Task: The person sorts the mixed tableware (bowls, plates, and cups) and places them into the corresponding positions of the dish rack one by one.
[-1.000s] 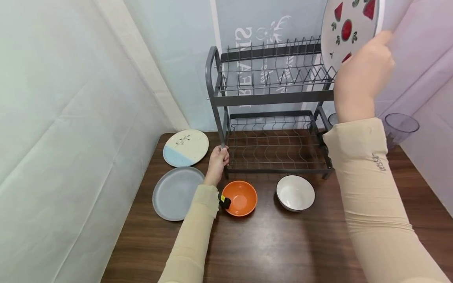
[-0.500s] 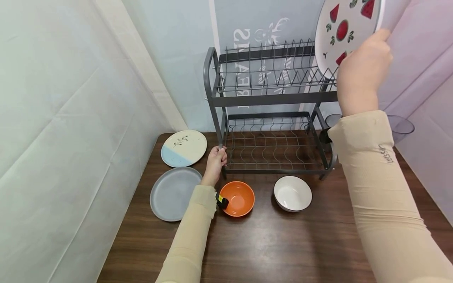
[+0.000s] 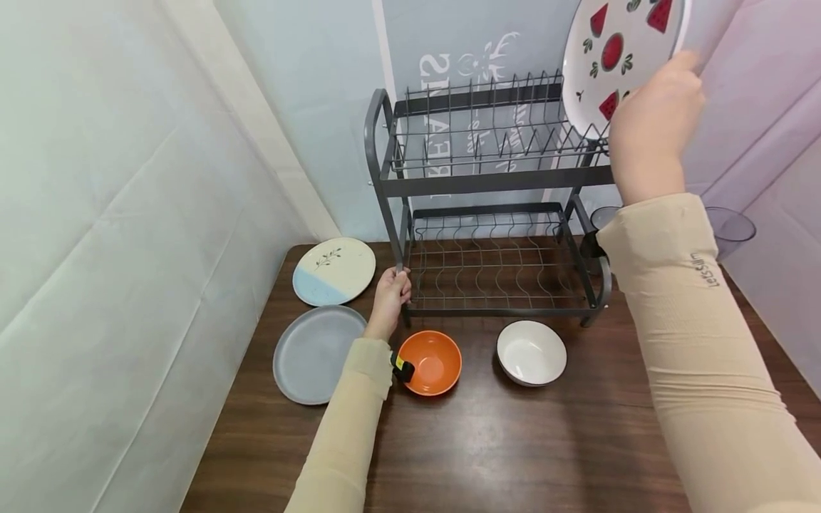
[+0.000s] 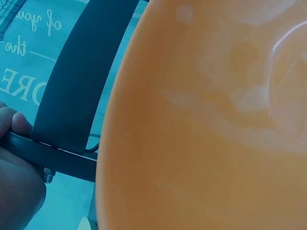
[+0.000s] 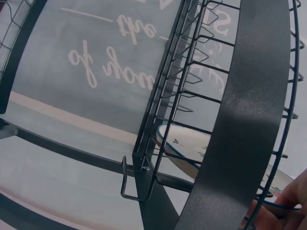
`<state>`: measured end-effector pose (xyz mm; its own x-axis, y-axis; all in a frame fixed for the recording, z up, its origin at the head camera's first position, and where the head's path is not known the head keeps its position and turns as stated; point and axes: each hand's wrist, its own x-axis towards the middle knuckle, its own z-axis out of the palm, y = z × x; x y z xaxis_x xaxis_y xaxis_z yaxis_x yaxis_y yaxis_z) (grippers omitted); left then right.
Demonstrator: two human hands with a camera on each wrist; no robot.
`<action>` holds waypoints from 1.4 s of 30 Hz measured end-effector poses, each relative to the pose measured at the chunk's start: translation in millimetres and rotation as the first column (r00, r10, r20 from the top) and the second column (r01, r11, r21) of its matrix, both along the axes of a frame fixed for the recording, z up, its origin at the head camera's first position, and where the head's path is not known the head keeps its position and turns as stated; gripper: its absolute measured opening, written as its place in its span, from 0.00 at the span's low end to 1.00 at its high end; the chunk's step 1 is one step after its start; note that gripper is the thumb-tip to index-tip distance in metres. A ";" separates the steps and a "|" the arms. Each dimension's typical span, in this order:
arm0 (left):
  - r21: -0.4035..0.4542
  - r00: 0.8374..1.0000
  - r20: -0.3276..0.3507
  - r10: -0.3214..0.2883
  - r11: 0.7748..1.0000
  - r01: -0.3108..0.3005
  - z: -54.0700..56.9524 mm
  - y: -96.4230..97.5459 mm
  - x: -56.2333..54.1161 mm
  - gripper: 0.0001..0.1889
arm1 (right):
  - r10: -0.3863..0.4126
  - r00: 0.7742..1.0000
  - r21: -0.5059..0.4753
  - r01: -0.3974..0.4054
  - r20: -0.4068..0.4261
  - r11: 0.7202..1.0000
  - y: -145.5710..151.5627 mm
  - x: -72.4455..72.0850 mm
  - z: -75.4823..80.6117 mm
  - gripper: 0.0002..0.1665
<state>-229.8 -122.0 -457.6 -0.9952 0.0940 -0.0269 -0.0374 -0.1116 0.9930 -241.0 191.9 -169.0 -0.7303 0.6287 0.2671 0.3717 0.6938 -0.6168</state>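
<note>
My left hand (image 3: 390, 293) grips the left front post of a dark two-tier dish rack (image 3: 500, 182). In the left wrist view, part of that hand (image 4: 19, 187) wraps the dark frame. My right hand (image 3: 661, 125) holds a white plate with a watermelon pattern (image 3: 618, 64) by its edge at the right end of the upper tier. The plate stands nearly upright, its lower rim among the wires. The right wrist view shows the plate (image 5: 187, 143) behind the rack's bar and the fingers (image 5: 297, 194) at its edge. The head view cuts off the plate's top.
An orange bowl (image 3: 431, 363) and a white bowl (image 3: 531, 353) stand before the rack. At left lie a grey plate (image 3: 317, 356) and a cream-and-blue plate (image 3: 335, 271). A clear glass (image 3: 731, 226) stands right of the rack, partly hidden by the right sleeve.
The right hand has brought the watermelon plate down and slightly left, so that its lower rim sits among the upper tier's wires. The left hand keeps its grip on the post.
</note>
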 end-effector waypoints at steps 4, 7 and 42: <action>-0.013 1.000 0.017 0.022 1.000 -0.021 -1.6 1.0 5.1 0.16 | 0.049 0.999 -0.007 -0.049 0.008 0.999 3.8 4.4 -4.0 0.29; -0.004 0.999 0.019 0.033 0.999 -0.033 -3.4 0.7 8.1 0.12 | 0.102 0.995 -0.014 -0.102 -0.016 0.995 7.0 9.5 -8.0 0.28; 0.004 0.998 0.043 0.055 0.998 -0.055 7.9 4.7 1.1 0.10 | 0.219 0.800 0.102 -0.196 -0.559 0.975 41.4 78.3 -127.3 0.16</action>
<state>-228.6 -117.3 -449.7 -0.9968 0.0392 -0.0693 -0.0736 -0.1202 0.9900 -162.6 233.3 -296.3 -0.5561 0.4606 0.6918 -0.1886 0.7407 -0.6448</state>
